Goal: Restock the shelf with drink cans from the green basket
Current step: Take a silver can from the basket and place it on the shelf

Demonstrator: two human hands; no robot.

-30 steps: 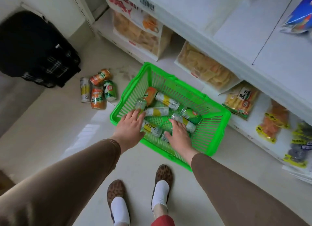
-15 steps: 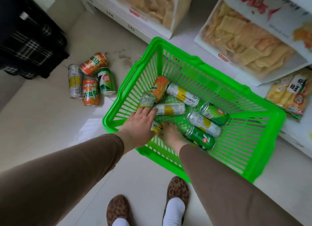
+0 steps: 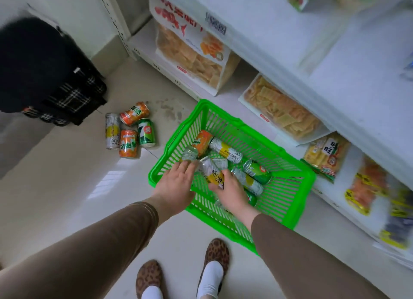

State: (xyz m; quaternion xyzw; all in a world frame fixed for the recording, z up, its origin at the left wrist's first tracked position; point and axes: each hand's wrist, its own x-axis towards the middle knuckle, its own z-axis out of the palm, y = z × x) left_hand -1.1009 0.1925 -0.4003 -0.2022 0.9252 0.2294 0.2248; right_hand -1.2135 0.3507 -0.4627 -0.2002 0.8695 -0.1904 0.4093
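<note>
The green basket (image 3: pixel 288 206) sits on the floor (image 3: pixel 67 187) just in front of the bottom shelf (image 3: pixel 223 93), with several drink cans lying loose inside. The right hand (image 3: pixel 232 192) grips a silver-and-yellow can (image 3: pixel 212 172), tilted up above the others. The left hand (image 3: pixel 176 187) is beside it, fingers spread flat over the basket's near-left corner, touching a silver can (image 3: pixel 189 154). Four more cans (image 3: pixel 130 130) lie on the floor to the left. Snack bags (image 3: pixel 283 111) fill the shelf.

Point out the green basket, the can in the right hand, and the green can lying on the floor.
green basket (image 3: pixel 300 200): head view, right wall.
silver-and-yellow can (image 3: pixel 212 172): head view, label.
green floor can (image 3: pixel 146 132): head view, side.
</note>
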